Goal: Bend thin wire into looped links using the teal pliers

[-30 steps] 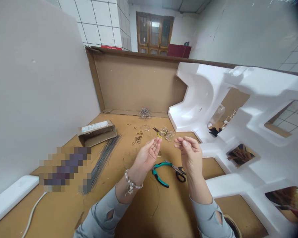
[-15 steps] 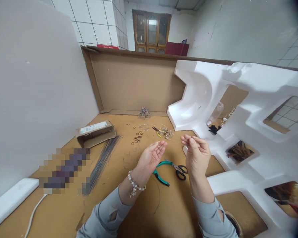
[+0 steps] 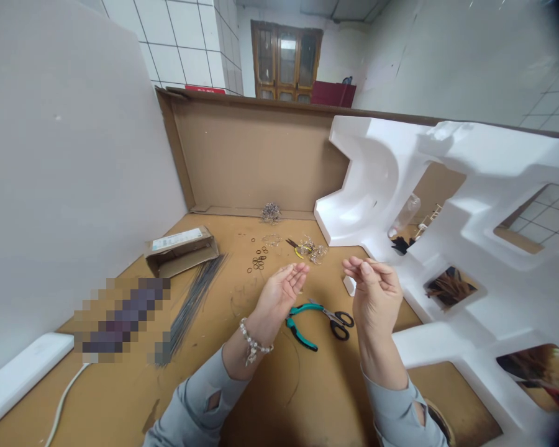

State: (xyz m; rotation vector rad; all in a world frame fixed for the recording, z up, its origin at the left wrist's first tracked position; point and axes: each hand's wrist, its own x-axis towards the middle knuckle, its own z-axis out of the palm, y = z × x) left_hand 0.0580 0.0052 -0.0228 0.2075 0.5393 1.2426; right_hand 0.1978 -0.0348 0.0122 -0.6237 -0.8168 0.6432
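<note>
My left hand is raised palm-up over the cardboard work surface, its fingers pressed together at the tips. A beaded bracelet hangs on its wrist. My right hand is held level with it, a hand's width to the right, thumb pinched against the forefinger. Whatever the fingers hold is too thin to make out. Below and between the hands lie teal-handled pliers and black-handled scissors. A thin dark wire curls on the surface near my wrists.
Small dark rings, clear beads beside a yellow-handled tool and a heap of metal bits lie further back. A bundle of thin grey rods and a flat cardboard box are on the left. White foam packing fills the right.
My hands have drawn apart: the right hand moved right and slightly down. The left hand stayed almost where it was. The view shifted a little.
</note>
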